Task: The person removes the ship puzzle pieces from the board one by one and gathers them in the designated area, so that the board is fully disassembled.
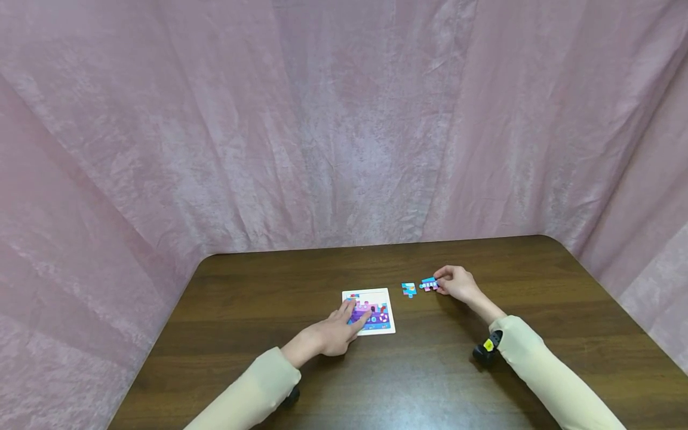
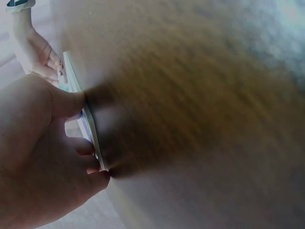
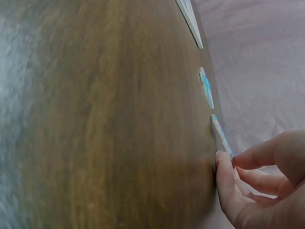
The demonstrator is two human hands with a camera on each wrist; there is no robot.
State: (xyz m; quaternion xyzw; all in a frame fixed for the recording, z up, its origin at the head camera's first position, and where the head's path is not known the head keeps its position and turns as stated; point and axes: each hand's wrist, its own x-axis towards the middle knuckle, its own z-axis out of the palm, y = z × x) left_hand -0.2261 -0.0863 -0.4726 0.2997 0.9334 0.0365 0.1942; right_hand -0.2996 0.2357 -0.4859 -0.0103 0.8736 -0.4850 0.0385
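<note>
A white-framed jigsaw puzzle board [image 1: 391, 325] with a purple ship picture lies on the table. My left hand [image 1: 334, 332] rests on its left part with fingers spread; in the left wrist view the thumb and fingers touch the board. To the right of the board my right hand [image 1: 458, 283] pinches the right end of a blue and purple puzzle piece [image 1: 428, 284] between thumb and fingers. Between that piece and the board a second puzzle piece [image 1: 409, 289], blue with some orange, lies loose. The right wrist view shows the pinched piece [image 3: 221, 133] edge-on, close to the tabletop.
Everything lies on a dark brown wooden table [image 1: 258, 298] with rounded far corners. Pink velvet curtains [image 1: 344, 119] hang behind it and at both sides. A dark wrist device with a yellow mark [image 1: 488, 345] sits at the right sleeve.
</note>
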